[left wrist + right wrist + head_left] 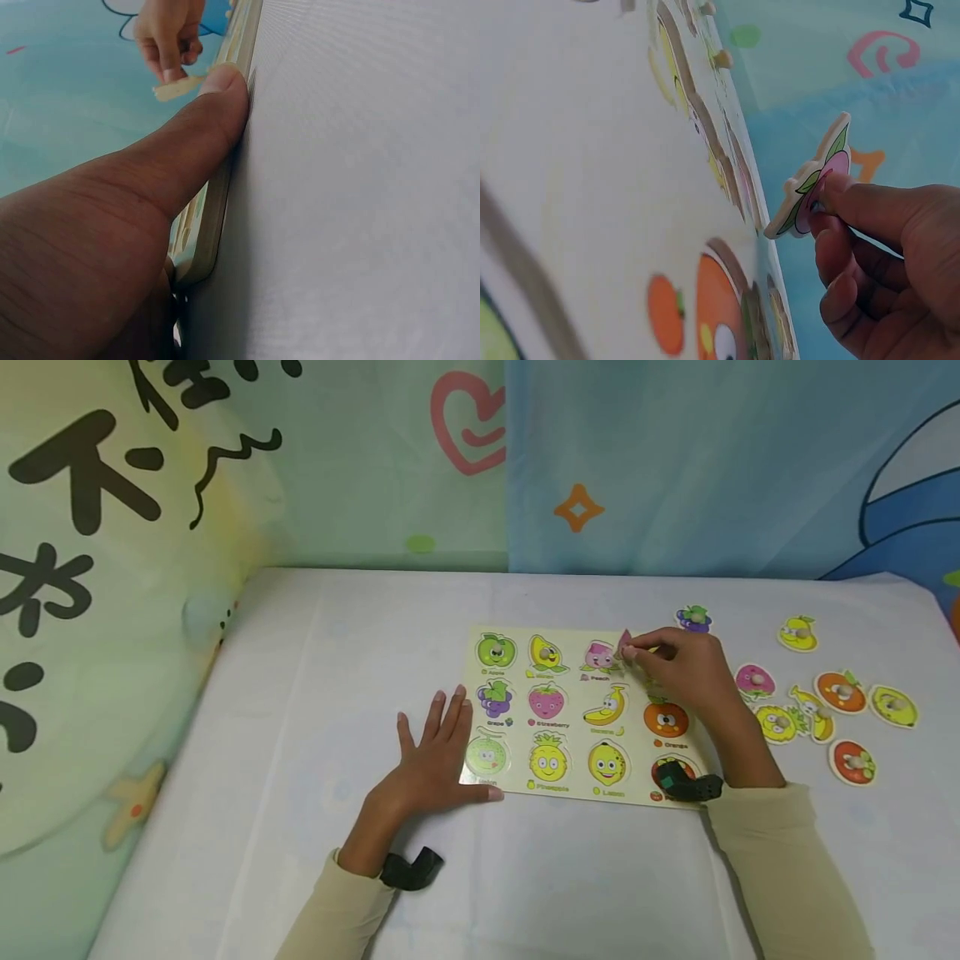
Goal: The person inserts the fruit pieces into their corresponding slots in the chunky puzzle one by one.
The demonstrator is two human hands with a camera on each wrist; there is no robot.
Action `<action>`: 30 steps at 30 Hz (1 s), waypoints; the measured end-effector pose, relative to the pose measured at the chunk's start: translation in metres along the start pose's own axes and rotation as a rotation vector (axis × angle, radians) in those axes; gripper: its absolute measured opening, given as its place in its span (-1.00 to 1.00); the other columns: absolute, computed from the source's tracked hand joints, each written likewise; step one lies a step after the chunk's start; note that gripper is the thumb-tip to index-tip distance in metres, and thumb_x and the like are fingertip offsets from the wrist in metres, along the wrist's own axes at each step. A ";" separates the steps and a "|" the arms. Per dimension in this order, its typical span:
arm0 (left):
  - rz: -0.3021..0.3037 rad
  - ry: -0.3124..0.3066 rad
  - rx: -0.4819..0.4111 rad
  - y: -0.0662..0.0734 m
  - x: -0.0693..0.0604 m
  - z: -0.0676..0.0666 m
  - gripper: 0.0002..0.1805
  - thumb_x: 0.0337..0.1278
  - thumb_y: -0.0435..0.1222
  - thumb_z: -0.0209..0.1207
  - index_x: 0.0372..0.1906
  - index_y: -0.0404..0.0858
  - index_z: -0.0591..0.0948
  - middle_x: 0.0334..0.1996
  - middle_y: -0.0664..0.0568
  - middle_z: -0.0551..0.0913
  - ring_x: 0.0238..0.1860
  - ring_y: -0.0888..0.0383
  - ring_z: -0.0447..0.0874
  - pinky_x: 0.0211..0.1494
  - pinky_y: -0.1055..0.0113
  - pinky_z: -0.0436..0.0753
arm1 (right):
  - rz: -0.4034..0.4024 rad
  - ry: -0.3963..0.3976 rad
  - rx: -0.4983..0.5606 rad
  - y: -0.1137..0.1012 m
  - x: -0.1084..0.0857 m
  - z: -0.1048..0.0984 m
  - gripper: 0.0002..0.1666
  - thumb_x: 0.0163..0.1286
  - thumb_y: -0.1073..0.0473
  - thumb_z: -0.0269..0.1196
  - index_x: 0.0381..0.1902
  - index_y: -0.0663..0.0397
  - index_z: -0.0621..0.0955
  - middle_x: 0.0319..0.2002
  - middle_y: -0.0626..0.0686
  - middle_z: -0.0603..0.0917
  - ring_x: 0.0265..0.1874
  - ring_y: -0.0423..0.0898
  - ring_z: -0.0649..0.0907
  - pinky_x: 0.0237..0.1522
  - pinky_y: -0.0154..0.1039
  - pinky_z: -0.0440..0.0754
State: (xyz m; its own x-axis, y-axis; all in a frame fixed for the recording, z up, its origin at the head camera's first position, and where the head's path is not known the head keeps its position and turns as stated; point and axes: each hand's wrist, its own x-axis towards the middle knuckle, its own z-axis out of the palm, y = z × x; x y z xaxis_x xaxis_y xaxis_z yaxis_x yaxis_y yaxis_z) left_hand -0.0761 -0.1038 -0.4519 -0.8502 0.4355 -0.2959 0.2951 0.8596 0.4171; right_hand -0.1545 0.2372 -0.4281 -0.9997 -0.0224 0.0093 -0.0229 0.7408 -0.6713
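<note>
A pale yellow fruit puzzle board (573,685) lies on the white table. My left hand (431,768) rests at its left edge with fingers spread; in the left wrist view the thumb (195,124) lies along the board's side (202,240). My right hand (686,672) pinches a pink peach piece with green leaves (829,180) between thumb and fingertips, tilted above the board's upper right part, just right of the printed peach (599,656). The right wrist view shows the right hand (885,255) gripping it by the middle.
Loose pieces lie right of the board: grapes (693,618), a pear (798,633), a pink one (754,681), an orange (841,692), a lemon (894,706), a tomato (852,762) and several others. A printed curtain (390,485) hangs behind the table.
</note>
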 end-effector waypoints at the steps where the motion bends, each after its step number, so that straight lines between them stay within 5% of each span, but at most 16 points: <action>1: 0.001 0.000 0.001 0.000 0.000 0.000 0.37 -0.17 0.34 0.30 0.56 -0.19 -0.24 0.54 0.06 -0.47 0.50 0.00 -0.62 0.27 -0.35 -0.52 | -0.005 -0.001 -0.002 -0.001 0.001 0.001 -0.54 0.36 -0.13 0.26 -0.03 0.12 0.72 -0.20 0.14 0.70 -0.33 -0.03 0.50 -0.32 -0.17 0.41; 11: -0.008 0.004 -0.002 -0.001 -0.001 -0.001 0.37 -0.17 0.32 0.31 0.56 -0.18 -0.23 0.54 0.07 -0.47 0.49 0.01 -0.63 0.27 -0.34 -0.54 | -0.065 0.002 -0.016 0.000 0.008 0.008 -0.65 0.37 0.01 0.29 -0.07 0.16 0.72 -0.23 0.12 0.66 -0.39 -0.03 0.53 -0.40 -0.18 0.44; 19: 0.015 -0.001 -0.012 0.001 0.003 0.003 0.37 -0.17 0.33 0.30 0.56 -0.19 -0.24 0.54 0.07 -0.48 0.49 0.01 -0.64 0.26 -0.35 -0.53 | -0.012 -0.156 -0.066 -0.003 0.012 0.001 -0.53 0.39 -0.13 0.23 -0.03 0.15 0.70 -0.16 0.16 0.66 -0.23 0.05 0.53 -0.23 -0.03 0.44; 30: -0.013 -0.010 0.004 -0.002 0.002 0.000 0.38 -0.18 0.34 0.30 0.56 -0.17 -0.25 0.53 0.09 -0.50 0.49 0.03 -0.65 0.26 -0.35 -0.54 | -0.041 -0.188 -0.067 -0.011 0.023 0.009 -0.62 0.37 -0.01 0.29 -0.15 0.23 0.70 -0.22 0.18 0.65 -0.22 0.08 0.52 -0.17 0.02 0.43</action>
State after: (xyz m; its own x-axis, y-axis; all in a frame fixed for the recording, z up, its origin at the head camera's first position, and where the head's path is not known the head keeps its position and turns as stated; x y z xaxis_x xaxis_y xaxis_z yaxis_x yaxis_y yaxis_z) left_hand -0.0784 -0.1042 -0.4534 -0.8495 0.4268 -0.3102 0.2857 0.8664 0.4094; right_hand -0.1774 0.2224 -0.4276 -0.9790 -0.1736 -0.1067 -0.0704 0.7795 -0.6224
